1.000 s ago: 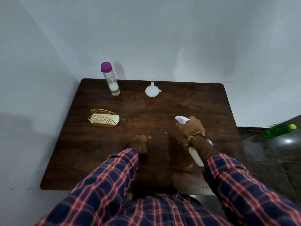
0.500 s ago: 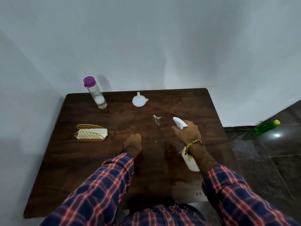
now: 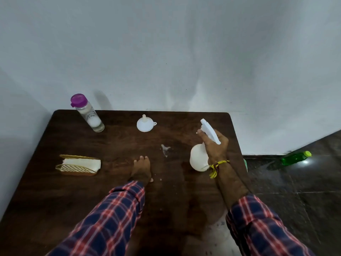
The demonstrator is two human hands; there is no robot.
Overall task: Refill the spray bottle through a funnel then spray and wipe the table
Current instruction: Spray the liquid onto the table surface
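Plaid shirt, bare hands, one thread wristband

Both arms wear a long-sleeved shirt in a check of navy blue and red crossed by thin white lines. The left sleeve [image 3: 110,215] reaches down to the wrist, its cuff folded into a soft band just behind the left hand [image 3: 141,168]. The right sleeve [image 3: 262,228] is pushed back, leaving the forearm bare up to the right hand [image 3: 215,146]. Around the right wrist sits a thread wristband [image 3: 216,166], mostly yellow with darker strands, knotted so that short loose ends hang from it. No rings, watch or gloves show on either hand.
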